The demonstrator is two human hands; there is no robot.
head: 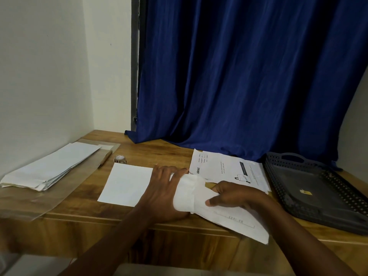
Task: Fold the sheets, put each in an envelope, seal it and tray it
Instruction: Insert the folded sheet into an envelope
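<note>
The right hand (235,196) is gripping a white printed paper sheet, partly folded (223,214), at the near edge of the brown wooden bench (139,152), thumb on top and fingers curled round its far edge. The left hand (165,190) is pressing flat with spread fingers on the sheet's left, crumpled end. The sheet's long axis is running from the left hand toward the near right, past the bench edge. The black perforated plastic tray (278,166) is lying further right, nearer the right hand.
</note>
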